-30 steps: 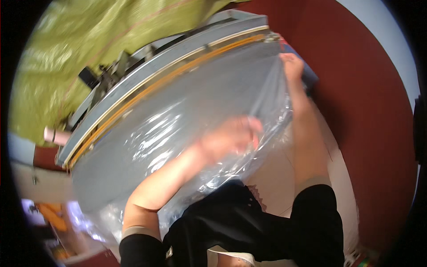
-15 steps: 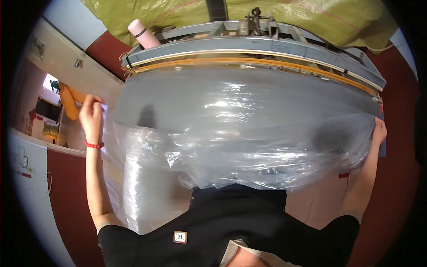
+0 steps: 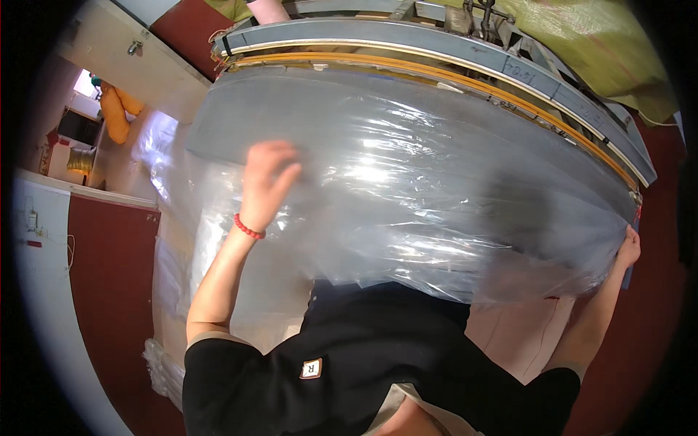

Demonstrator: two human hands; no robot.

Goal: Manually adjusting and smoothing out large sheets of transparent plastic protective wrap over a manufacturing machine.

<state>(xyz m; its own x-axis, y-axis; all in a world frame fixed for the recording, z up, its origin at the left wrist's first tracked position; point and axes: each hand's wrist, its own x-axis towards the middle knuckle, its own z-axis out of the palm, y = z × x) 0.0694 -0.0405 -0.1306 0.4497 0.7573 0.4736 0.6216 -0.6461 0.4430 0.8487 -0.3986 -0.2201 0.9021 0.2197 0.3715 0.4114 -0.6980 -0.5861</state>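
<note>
A wide sheet of clear plastic film lies over the grey surface in front of me and hangs down toward my waist. My left hand, with a red bead bracelet on its wrist, is raised over the left part of the film. Its thumb stands apart from the fingers and nothing shows in it; the fingertips are a little blurred. At the far right edge, my right hand pinches the film's corner and keeps that side drawn taut.
Beyond the film runs a long grey metal frame with an orange strip along its near side. A pink bottle stands behind it. Green-yellow woven sacking lies at the back right. Crumpled plastic lies at lower left, near a doorway.
My left hand has come from the far left inward over the film, and the film at left has dropped lower. My right hand still grips the right edge. The view has shifted.
</note>
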